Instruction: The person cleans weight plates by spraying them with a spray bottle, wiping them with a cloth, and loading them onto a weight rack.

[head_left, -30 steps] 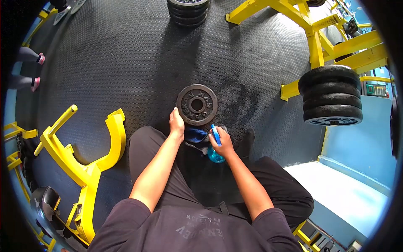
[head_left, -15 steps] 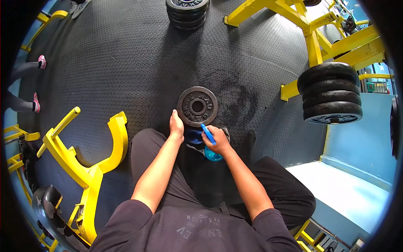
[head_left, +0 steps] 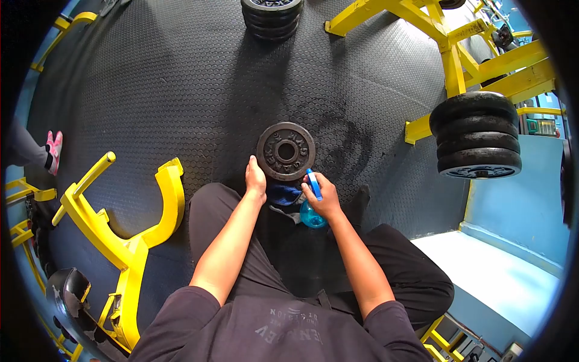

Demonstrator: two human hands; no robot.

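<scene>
A round black weight plate (head_left: 285,151) lies flat on the studded rubber floor in front of me. My left hand (head_left: 255,178) rests on its near left rim, fingers on the edge. My right hand (head_left: 324,199) is closed around a blue spray bottle (head_left: 312,212), whose blue nozzle points up toward the plate. Between my two hands, just below the plate, lies a crumpled dark blue cloth (head_left: 283,195). My knees in black trousers frame both sides.
A yellow steel rack (head_left: 129,238) stands at my left, and more yellow frames (head_left: 452,54) at the upper right. One stack of black plates (head_left: 477,136) sits on the right, another plate stack (head_left: 271,15) at the top. Another person's pink shoe (head_left: 53,148) shows at the far left.
My right hand has shifted the spray bottle slightly right and tilted the nozzle more upright. The left hand stays on the plate rim. The person at the left has moved.
</scene>
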